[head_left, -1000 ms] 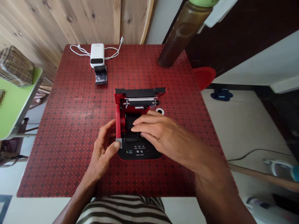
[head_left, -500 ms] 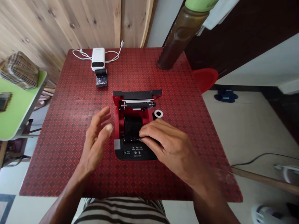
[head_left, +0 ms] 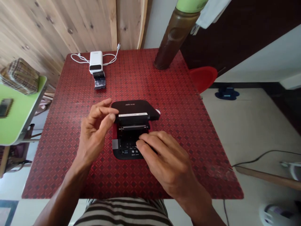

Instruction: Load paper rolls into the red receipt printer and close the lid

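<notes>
A small red and black label printer [head_left: 122, 153] sits in the middle of the red patterned table [head_left: 66, 150]. Its black lid [head_left: 136, 108] is tilted halfway down over the paper bay. My left hand [head_left: 94, 131] pinches the lid's left corner between thumb and fingers. My right hand [head_left: 164, 157] lies over the printer's front right side, fingers stretched across the button panel. A small white roll core [head_left: 158, 111] peeks out behind the lid's right edge.
At the far left of the table lie a white power bank [head_left: 96, 59] with a white cable [head_left: 110, 57] and a small black part [head_left: 99, 80]. A tall brown bottle [head_left: 171, 37] stands at the back. A green side table [head_left: 18, 116] is left, a red stool [head_left: 203, 77] right.
The lid stood fully open a second ago; now it is swung halfway down. My left hand left the printer's front left corner and took the lid. My right hand slid toward the front.
</notes>
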{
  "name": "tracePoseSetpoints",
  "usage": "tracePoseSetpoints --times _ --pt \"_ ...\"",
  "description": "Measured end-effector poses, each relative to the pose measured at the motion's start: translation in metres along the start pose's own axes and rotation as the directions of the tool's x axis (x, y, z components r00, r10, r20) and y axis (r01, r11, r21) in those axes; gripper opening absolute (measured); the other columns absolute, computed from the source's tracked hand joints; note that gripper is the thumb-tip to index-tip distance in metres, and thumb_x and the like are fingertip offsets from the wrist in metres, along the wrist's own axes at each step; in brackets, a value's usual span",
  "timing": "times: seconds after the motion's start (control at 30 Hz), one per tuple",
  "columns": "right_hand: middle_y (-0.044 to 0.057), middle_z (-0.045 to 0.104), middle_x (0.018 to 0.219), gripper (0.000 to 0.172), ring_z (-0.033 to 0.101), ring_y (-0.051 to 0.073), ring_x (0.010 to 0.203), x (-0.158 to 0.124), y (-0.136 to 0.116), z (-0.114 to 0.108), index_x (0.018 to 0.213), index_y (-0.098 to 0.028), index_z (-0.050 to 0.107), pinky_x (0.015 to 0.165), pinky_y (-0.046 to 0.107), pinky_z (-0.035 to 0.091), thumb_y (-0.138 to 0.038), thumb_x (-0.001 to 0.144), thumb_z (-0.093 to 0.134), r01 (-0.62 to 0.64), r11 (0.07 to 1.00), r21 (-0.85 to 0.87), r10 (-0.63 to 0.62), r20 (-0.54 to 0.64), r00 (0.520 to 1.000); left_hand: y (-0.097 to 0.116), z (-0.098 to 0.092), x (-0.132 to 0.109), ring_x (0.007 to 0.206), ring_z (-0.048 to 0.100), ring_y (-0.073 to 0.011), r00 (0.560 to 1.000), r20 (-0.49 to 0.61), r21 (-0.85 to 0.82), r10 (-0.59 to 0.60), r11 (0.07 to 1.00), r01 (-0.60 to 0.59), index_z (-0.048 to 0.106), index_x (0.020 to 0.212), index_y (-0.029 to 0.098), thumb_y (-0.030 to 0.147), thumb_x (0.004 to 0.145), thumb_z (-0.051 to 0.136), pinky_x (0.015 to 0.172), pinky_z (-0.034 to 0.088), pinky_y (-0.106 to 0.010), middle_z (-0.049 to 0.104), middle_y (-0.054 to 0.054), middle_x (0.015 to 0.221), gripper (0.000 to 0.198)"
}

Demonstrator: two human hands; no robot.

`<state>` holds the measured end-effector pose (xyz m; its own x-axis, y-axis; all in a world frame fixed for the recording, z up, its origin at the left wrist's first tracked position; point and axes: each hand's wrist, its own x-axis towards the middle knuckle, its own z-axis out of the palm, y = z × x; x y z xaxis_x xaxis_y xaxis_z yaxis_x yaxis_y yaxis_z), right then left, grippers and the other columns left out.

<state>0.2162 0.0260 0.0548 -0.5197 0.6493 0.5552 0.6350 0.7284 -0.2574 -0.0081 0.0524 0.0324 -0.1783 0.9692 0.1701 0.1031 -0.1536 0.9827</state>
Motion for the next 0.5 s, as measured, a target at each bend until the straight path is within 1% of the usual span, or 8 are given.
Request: tracePoseSetpoints --times 0.03,0.1,0.17,0.27,0.33,0.43,0.5 --pt "0.01 0.086 0.095 0.026 0.077 0.024 0.084 -0.001 -0.001 0.001 0.097 -0.012 0.079 0.079 0.039 0.066 0.002 0.108 0.061 0.004 1.0 -0.017 -0.004 -0.014 1.0 -0.002 -0.001 -0.006 0.158 0.058 -0.0332 0.999 0.005 -0.02 -0.035 0.999 0.035 0.087 0.12 0.032 0.042 0.103 0.085 0.132 0.047 -0.051 0.073 -0.005 0.154 0.02" --pt "0.011 0.086 0.095 0.023 0.078 0.024 0.084 -0.005 -0.002 0.003 0.099 -0.012 0.08 0.079 0.038 0.067 0.002 0.107 0.063 -0.006 0.999 -0.044 0.004 -0.036 0.999 -0.007 -0.003 -0.018 0.155 0.062 -0.0339 0.992 0.022 -0.091 -0.121 0.988 0.122 0.079 0.141 0.034 0.043 0.099 0.089 0.129 0.051 -0.053 0.072 -0.006 0.158 0.044" --pt "0.013 0.088 0.102 0.018 0.08 0.026 0.089 -0.009 -0.001 0.004 0.102 -0.013 0.08 0.083 0.04 0.068 0.001 0.105 0.069 -0.024 0.997 -0.073 0.019 -0.069 0.997 -0.013 -0.003 -0.028 0.154 0.063 -0.0346 0.977 0.056 -0.13 -0.207 0.968 0.213 0.071 0.152 0.034 0.042 0.098 0.091 0.128 0.052 -0.054 0.069 -0.008 0.165 0.058" --pt "0.018 0.089 0.123 0.015 0.084 0.031 0.11 -0.013 0.001 0.005 0.104 -0.014 0.08 0.095 0.045 0.068 0.0 0.102 0.076 -0.053 0.994 -0.1 0.045 -0.075 0.996 -0.02 -0.003 -0.037 0.16 0.059 -0.0355 0.947 0.109 -0.167 -0.302 0.933 0.317 0.065 0.158 0.032 0.043 0.1 0.087 0.132 0.05 -0.055 0.062 -0.01 0.173 0.064" --pt "0.016 0.088 0.13 0.016 0.084 0.032 0.121 -0.014 0.002 0.006 0.104 -0.016 0.079 0.101 0.046 0.067 -0.001 0.103 0.075 -0.062 0.995 -0.077 0.058 -0.048 0.997 -0.022 -0.002 -0.04 0.162 0.057 -0.036 0.938 0.13 -0.188 -0.322 0.921 0.342 0.063 0.16 0.032 0.044 0.101 0.085 0.133 0.049 -0.056 0.062 -0.01 0.173 0.064" --pt "0.013 0.089 0.127 0.018 0.086 0.029 0.12 -0.014 0.003 0.007 0.105 -0.017 0.076 0.104 0.045 0.066 0.0 0.105 0.07 -0.074 0.997 -0.013 0.074 -0.023 0.997 -0.021 0.0 -0.04 0.163 0.056 -0.0366 0.935 0.138 -0.2 -0.326 0.916 0.349 0.064 0.16 0.032 0.043 0.101 0.084 0.135 0.047 -0.057 0.062 -0.009 0.173 0.063" --pt "0.012 0.09 0.127 0.016 0.086 0.028 0.12 -0.015 0.004 0.007 0.106 -0.017 0.075 0.105 0.044 0.065 -0.002 0.106 0.069 -0.093 0.996 0.018 0.093 -0.012 0.996 -0.019 0.001 -0.04 0.162 0.056 -0.0368 0.933 0.14 -0.211 -0.331 0.911 0.355 0.064 0.16 0.033 0.042 0.101 0.083 0.136 0.047 -0.058 0.063 -0.009 0.172 0.062"
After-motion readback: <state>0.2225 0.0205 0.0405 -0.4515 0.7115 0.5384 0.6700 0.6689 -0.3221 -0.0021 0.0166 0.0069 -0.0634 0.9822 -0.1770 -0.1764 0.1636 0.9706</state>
